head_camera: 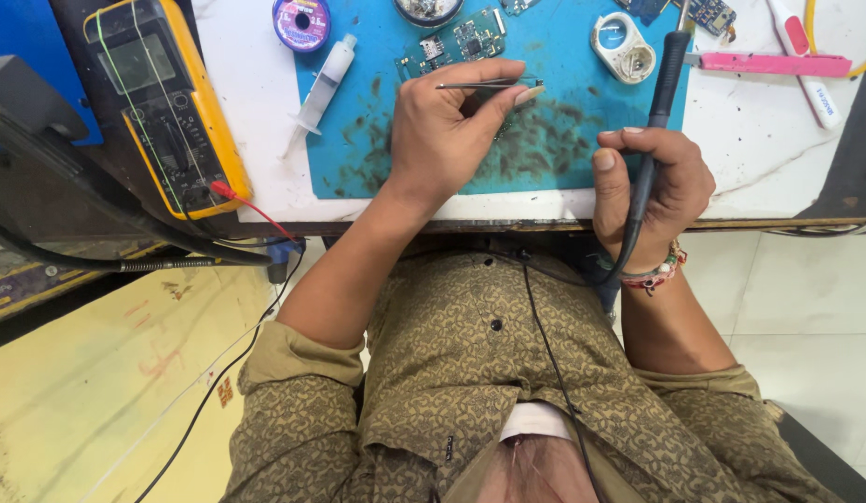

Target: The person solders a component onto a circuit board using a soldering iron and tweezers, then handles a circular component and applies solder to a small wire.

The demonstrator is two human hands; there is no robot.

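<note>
Head view, looking down at a workbench. The left hand (447, 126) pinches a pair of metal tweezers (484, 86) between thumb and fingers; the tweezers lie level, just below a green circuit board (454, 45). The right hand (652, 182) is clenched around the black handle of a soldering iron (658, 112), which stands nearly upright with its tip toward the far edge of the bench; its black cord (554, 363) runs down across the patterned shirt (470, 373). Both hands sit over the near edge of a stained blue mat (358, 140) that lies on the white table (777, 140).

On the mat: a clear syringe (323, 84) at the left, a purple spool (301, 22) just above it, and a small white round tin (622, 47) close to the iron's shaft. A pink flat tool (773, 64) lies on the table to the right. A yellow multimeter (163, 102) rests at the far left, with a red lead (251, 207) plugged into it.
</note>
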